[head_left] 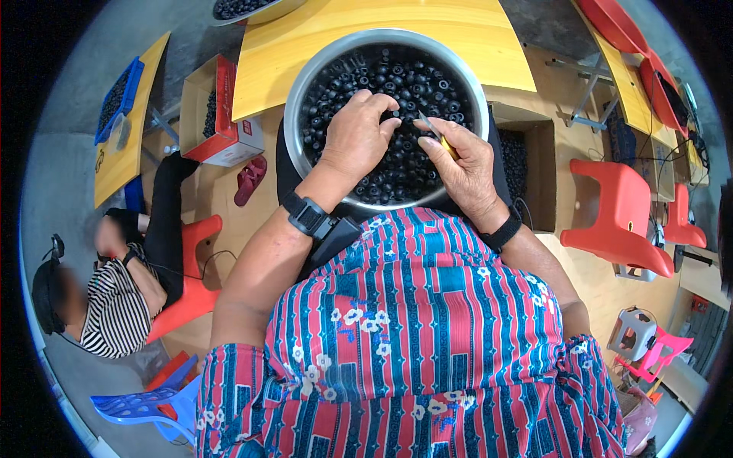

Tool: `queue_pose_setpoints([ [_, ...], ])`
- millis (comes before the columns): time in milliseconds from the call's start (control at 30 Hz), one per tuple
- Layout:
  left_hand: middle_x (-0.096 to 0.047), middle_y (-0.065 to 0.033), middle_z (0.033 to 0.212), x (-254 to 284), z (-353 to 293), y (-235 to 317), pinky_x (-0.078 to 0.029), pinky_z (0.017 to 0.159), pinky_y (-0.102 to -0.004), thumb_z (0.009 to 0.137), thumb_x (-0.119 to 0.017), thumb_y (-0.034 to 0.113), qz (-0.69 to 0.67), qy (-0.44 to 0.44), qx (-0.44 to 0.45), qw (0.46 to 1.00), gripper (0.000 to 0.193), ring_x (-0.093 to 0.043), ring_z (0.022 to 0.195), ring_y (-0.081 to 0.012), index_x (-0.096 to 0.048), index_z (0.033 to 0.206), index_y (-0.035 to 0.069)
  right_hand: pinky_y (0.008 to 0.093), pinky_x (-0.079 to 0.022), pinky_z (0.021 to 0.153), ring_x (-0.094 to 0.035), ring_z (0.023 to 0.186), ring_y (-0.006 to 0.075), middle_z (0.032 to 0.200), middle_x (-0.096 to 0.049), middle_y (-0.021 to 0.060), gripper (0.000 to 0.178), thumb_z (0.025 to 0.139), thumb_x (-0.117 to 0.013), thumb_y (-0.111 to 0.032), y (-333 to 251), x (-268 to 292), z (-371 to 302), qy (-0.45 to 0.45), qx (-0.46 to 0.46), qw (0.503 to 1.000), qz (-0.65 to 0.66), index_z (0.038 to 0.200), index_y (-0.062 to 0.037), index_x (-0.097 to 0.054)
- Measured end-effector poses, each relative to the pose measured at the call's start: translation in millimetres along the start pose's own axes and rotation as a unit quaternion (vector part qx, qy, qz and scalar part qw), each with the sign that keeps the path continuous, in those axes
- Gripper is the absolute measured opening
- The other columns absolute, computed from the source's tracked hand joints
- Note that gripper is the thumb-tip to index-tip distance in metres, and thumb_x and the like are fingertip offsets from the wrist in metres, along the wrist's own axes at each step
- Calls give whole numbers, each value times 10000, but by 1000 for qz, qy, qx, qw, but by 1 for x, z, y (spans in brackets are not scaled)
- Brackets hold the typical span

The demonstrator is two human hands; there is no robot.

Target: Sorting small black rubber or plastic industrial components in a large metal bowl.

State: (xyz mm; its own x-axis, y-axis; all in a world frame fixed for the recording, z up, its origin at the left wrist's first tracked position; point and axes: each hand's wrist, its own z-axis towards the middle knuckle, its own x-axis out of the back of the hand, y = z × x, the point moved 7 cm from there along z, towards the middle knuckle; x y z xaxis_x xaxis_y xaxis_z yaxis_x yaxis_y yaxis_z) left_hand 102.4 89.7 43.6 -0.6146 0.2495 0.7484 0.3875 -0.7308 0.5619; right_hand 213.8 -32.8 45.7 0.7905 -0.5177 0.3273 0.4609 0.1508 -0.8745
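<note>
A wide metal basin sits at my lap, filled with small round black parts, several with a hole in the middle. Over the left half of the basin, my left hand is closed, thumb and forefinger pinching one small black part. My right hand grips a small knife-like tool with a yellow handle and a pointed metal tip. That tip points toward the left hand's fingertips, a short distance away. Whether the tip touches any part in the basin I cannot tell.
A yellow table stands beyond the basin. Cardboard boxes with black parts flank me. At left, a seated person is near a table with a blue tray. Red stools stand at right; a sandal lies on the floor.
</note>
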Motion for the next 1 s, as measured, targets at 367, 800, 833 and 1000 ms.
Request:
queue_pose_setpoints([
  [367, -482, 46, 763, -32, -43, -22, -293, 448, -155, 969, -614, 185, -706, -152, 361, 590, 139, -412, 590, -33, -600, 1069, 91, 318, -517, 824, -688, 939, 241, 1007, -704, 162, 285, 840, -728, -105, 1, 0, 2, -4, -40, 998, 37, 1097, 6, -674],
  [800, -492, 0, 830, -55, -86, 10, -335, 494, -163, 998, -568, 230, -827, -222, 347, 382, 147, -420, 657, -50, -564, 1053, 93, 284, -525, 779, -683, 874, 185, 979, -709, 133, 325, 795, -768, -119, 9, -21, -3, -99, 0, 990, 96, 1086, 0, -688],
  [833, -492, 0, 830, -55, -86, 10, -335, 494, -163, 998, -568, 230, -828, -221, 347, 381, 147, -420, 657, -50, -564, 1053, 93, 286, -524, 774, -682, 871, 185, 965, -708, 132, 319, 797, -765, -118, 8, -22, -4, -109, -5, 990, 92, 1082, 2, -688],
  [1000, -475, 2, 836, -50, -85, 9, -328, 492, -158, 1019, -519, 209, -815, -204, 337, 424, 127, -418, 651, -51, -558, 1064, 97, 294, -522, 763, -679, 860, 187, 935, -701, 128, 314, 801, -761, -117, 5, -22, -3, -138, -8, 988, 71, 1078, 6, -680],
])
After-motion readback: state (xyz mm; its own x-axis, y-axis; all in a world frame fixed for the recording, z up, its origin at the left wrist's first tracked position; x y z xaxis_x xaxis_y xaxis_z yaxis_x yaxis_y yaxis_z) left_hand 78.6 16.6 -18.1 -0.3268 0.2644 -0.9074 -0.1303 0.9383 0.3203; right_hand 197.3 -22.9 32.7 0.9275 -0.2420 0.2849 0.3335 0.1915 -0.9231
